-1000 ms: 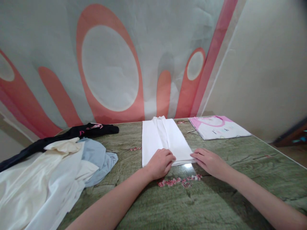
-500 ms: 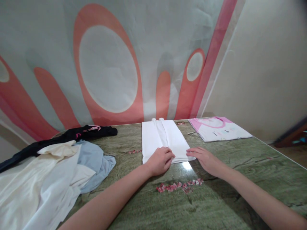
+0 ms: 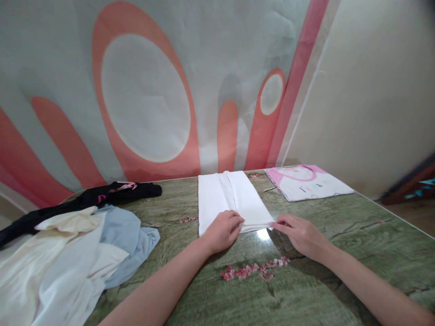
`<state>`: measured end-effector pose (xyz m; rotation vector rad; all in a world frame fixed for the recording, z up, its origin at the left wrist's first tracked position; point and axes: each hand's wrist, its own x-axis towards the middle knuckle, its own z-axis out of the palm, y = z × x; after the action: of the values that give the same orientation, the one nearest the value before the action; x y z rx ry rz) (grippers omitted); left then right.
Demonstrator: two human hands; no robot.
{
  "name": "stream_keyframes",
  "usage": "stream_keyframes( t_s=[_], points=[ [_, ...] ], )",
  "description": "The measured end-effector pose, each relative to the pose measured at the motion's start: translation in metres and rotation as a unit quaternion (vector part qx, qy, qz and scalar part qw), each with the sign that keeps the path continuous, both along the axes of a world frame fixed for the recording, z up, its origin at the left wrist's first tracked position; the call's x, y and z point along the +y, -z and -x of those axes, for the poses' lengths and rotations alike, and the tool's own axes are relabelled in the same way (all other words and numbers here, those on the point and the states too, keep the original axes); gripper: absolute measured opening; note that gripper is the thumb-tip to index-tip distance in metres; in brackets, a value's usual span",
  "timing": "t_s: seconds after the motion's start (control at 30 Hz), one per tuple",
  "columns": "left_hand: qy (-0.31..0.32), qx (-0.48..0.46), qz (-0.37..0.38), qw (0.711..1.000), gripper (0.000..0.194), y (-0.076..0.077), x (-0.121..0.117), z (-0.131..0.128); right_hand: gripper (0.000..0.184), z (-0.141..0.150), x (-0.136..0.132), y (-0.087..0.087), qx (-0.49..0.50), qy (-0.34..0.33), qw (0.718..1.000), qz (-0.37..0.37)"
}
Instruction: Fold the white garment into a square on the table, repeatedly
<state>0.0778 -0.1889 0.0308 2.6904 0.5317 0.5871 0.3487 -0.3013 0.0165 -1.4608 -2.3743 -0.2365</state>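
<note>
A folded white garment (image 3: 217, 190) lies flat at the back middle of the table, its collar end away from me and a loose fold running down its centre. My left hand (image 3: 224, 232) is closed on its near edge, fingers bent over the cloth and thumb lower down. At the near right corner, my right hand (image 3: 299, 234) pinches the layered edge between thumb and fingertips. The undersides of both hands' grips are partly hidden.
Left of me lies a loose heap of cream and white clothes (image 3: 64, 267), with a light blue cloth (image 3: 122, 235) and a black garment (image 3: 118, 194) beside it. A folded pink and white T-shirt (image 3: 309, 183) sits back right. The patterned table (image 3: 190, 294) meets a wall behind.
The right fingers have gone from lying spread on the corner to pinching it. The garment's far end now looks flatter. My left hand stays at the near edge. The view has shifted slightly.
</note>
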Motion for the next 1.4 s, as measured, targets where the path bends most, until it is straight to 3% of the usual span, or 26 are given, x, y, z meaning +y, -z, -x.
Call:
stream_keyframes(
  t_s=[0.17, 0.53, 0.77, 0.93, 1.17, 1.3, 1.4],
  points=[
    [0.0, -0.005, 0.005, 1.0, 0.024, 0.001, 0.001, -0.001, 0.039, 0.012, 0.0, -0.002, -0.055, 0.003, 0.998, -0.011],
    [-0.003, 0.005, 0.007, 1.0, 0.026, 0.0, 0.0, -0.001, 0.051, 0.032, -0.004, -0.011, -0.171, 0.11, 0.979, 0.03],
    [0.001, 0.002, 0.003, 1.0, 0.023, 0.002, 0.001, -0.002, 0.035, 0.043, -0.009, -0.011, -0.235, 0.2, 0.951, 0.025],
    [0.003, 0.014, -0.004, 1.0, 0.023, 0.0, 0.0, -0.003, 0.036, 0.048, -0.015, -0.014, -0.253, 0.194, 0.947, 0.024],
    [0.036, 0.056, -0.025, 0.997, 0.026, -0.014, -0.003, 0.006, 0.038, 0.042, -0.016, -0.008, -0.238, 0.184, 0.954, 0.001],
    [0.055, 0.049, 0.009, 0.997, 0.034, -0.011, -0.001, 0.01, 0.043, 0.037, -0.014, -0.007, -0.206, 0.111, 0.972, -0.037],
    [0.043, 0.039, 0.046, 0.997, 0.044, -0.005, 0.0, 0.01, 0.037, 0.044, -0.007, -0.018, -0.158, 0.033, 0.987, -0.007]
  ],
)
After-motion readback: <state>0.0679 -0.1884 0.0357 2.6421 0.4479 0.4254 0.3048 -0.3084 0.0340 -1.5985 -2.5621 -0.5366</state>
